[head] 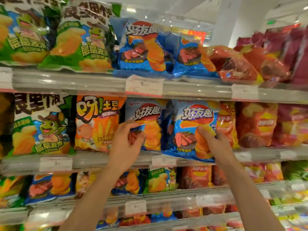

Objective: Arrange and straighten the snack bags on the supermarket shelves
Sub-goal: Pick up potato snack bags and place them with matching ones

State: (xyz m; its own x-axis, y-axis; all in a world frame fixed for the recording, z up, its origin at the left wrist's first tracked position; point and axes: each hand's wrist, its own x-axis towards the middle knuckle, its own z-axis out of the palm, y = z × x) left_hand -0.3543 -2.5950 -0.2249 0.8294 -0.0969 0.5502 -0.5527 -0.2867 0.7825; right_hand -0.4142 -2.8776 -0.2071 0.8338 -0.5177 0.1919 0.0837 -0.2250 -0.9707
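At centre frame, on the middle shelf (103, 161), both hands are on two blue steak-flavour bags side by side. L hand (126, 140) grips the left blue bag (146, 120), thumb across its front and fingers curled round its left edge; R hand (215, 144) holds the right blue bag (191, 130), thumb on the front, fingers tucked behind its lower right side. Each bag lies up and inward from its own hand, long axis near upright; the right one leans a bit w/ its bottom hanging over the shelf lip, so probably needs pushing back & squaring. Bags look touching or just overlapping at the gap btwn them; can't tell which. Outward: orange potato bag (98, 122) just left, red chip bags (256, 124) right. Top shelf (66, 80), upper frame, holds more blue bags (141, 47), green bags at upper left; lower shelves hold mixed bags.
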